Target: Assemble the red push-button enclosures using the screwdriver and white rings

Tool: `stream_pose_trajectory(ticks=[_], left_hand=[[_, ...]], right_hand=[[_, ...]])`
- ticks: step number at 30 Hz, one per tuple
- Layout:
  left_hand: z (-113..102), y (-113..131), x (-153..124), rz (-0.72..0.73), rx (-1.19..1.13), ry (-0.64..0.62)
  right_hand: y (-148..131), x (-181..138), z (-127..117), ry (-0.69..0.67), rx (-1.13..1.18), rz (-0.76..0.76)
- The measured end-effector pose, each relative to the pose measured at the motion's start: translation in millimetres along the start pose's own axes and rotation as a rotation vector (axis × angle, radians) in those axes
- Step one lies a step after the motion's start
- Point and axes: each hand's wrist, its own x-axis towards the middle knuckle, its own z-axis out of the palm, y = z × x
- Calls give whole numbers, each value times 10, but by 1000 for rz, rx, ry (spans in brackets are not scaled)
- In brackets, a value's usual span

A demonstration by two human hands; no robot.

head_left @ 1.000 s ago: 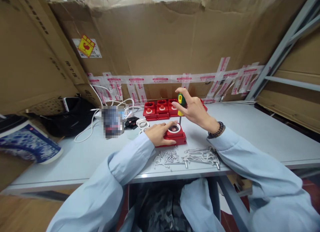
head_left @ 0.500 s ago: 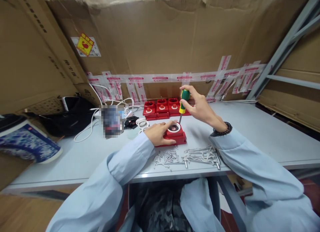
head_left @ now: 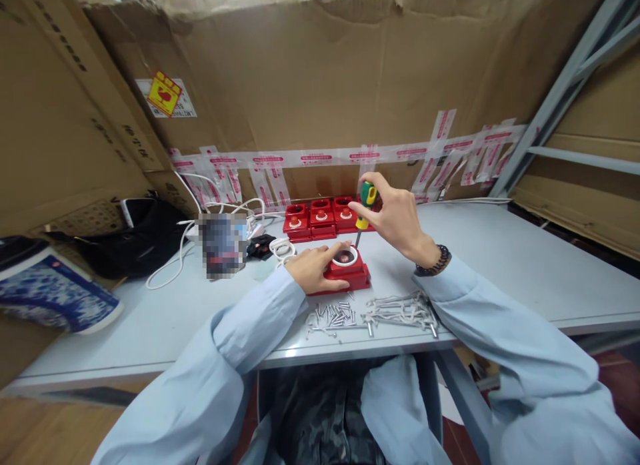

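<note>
My right hand (head_left: 397, 218) grips a green and yellow screwdriver (head_left: 368, 197) by its handle, shaft pointing down. The tip meets the back right part of a red housing (head_left: 356, 276) with a white ring around a dark round face. My left hand (head_left: 314, 268) is wrapped over the left side of this housing and holds it against the table. Just in front lie several loose screws (head_left: 337, 313). To their right is a heap of small metal rods with white cords (head_left: 400, 311).
Several similar red housings (head_left: 321, 218) stand in a row at the back, against taped cardboard (head_left: 320, 85). White cables (head_left: 283, 248), a blurred-out object (head_left: 223, 246), a black bag (head_left: 145, 241) and a blue-white cup (head_left: 60, 285) are on the left. A metal frame (head_left: 545, 105) rises on the right.
The right hand's fingers have shifted around the screwdriver handle, which looks turned. The left hand stays on the red housing. The whole view has moved slightly.
</note>
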Motion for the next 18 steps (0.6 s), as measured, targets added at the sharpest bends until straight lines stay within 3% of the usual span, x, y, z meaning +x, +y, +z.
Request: stream_pose_trajectory(ticks=[4, 10, 12, 18], left_hand=[[-5, -5, 6, 17, -3, 0], [1, -15, 8, 7, 14, -7], [6, -19, 8, 7, 19, -6], [11, -27, 9, 20, 18, -4]], right_hand=[[-55, -46, 46, 74, -86, -91], [-3, -22, -29, -139, 313, -136], [39, -4, -30, -142, 358, -125], [85, 10, 54, 13, 85, -49]])
